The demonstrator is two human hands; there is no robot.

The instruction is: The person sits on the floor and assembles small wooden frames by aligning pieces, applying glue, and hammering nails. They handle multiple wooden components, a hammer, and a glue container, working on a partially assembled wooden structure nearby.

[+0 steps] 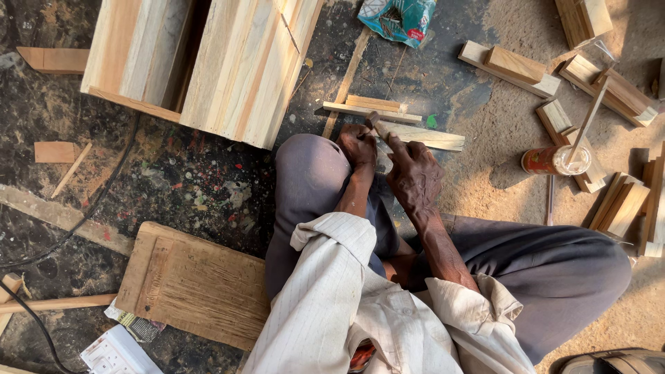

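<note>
- My left hand grips a small tool handle; my right hand pins the pale wood strip on the floor beyond my knee.
- Risk: fingers sit close together; a slip could nick them.
- Risk: the glue cup at right could tip.

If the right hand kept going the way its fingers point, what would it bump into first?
Probably the pale wood strip that the right hand already seems to touch, then the stacked sticks beyond. Depth is hard to judge.
</note>
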